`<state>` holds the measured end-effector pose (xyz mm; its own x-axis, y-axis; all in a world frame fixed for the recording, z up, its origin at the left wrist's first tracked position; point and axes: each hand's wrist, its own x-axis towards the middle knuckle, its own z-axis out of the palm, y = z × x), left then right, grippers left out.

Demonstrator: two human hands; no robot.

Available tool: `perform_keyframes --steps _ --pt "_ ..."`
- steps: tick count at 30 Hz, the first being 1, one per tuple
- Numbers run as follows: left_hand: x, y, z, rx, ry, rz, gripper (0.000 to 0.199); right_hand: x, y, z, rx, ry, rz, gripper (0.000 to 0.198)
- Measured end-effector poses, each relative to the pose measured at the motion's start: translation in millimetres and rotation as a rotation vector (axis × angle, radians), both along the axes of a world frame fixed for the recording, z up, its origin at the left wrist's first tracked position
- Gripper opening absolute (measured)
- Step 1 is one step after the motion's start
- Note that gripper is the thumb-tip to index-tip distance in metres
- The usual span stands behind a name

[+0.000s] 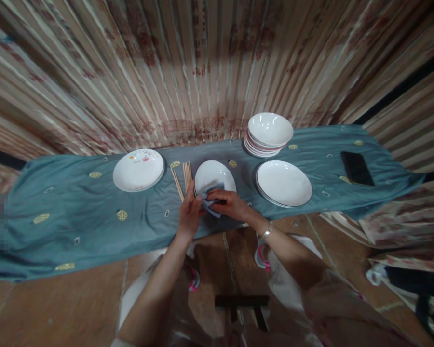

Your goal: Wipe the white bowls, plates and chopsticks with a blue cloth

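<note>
Dish, teal tablecloth, curtain beyond

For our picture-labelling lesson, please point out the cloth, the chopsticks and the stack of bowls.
Cloth [212, 211]: head view, on its lower fold.
Chopsticks [187, 177]: head view, on the shafts of the right-hand group in the picture.
Stack of bowls [270, 130]: head view, inside the top bowl.

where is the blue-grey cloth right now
In the head view, the blue-grey cloth is just below centre, in the right hand against the near side of the small white dish, right of the chopsticks.
</note>
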<state>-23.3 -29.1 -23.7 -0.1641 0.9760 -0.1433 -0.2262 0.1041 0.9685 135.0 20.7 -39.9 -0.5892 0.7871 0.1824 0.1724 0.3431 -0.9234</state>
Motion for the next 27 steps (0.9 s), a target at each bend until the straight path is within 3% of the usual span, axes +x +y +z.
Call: perform_keyframes --steps 5,9,15,27 --pt "0 2 2.9 0.021 0.038 -0.016 0.068 19 1 2 -0.032 -0.084 0.111 0.016" --pt "1 2 7.4 0.016 0.070 -0.051 0.070 31 2 3 0.008 -0.221 0.100 0.014" --pt "1 2 9.3 0.017 0.116 -0.056 0.074 41 6 -2 0.119 -0.428 -0.077 0.019" --pt "3 4 12.4 -0.006 0.122 -0.034 0.077 33 25 -7 0.259 -0.613 -0.329 0.020"
